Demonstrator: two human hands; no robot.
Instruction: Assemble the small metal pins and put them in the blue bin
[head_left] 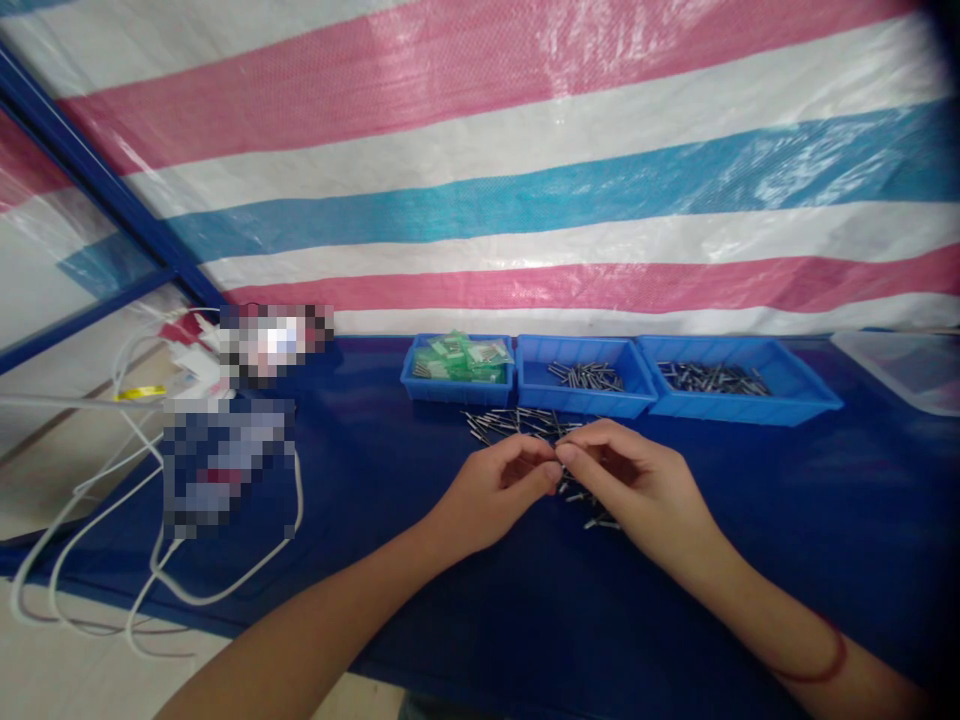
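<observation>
The loose metal pins (510,422) lie in an untidy spread on the worktop (525,600), towards its far edge; some show beyond the fingers and a few more on the near side of the right hand's fingertips. Above them, the left hand (487,495) and the right hand (660,495) meet tip to tip. On each, thumb and forefinger come together as if in a pinch, but whether a pin is caught between them I cannot tell.

Just beyond the spread, three blue bins stand in a row along the far edge. The left bin (457,391) carries a heap of green-printed packets (469,360); the middle bin (581,403) and the right bin (750,407) hold loose metal pieces. Judging by this, the work is partway: packets already sit together in one bin, while the pins on the worktop remain loose, too overlapped to count.

Further out, a clear container (896,365) stands near the far right corner, white cables (301,485) trail over the left edge, and a striped sheet (525,215) hangs behind.
</observation>
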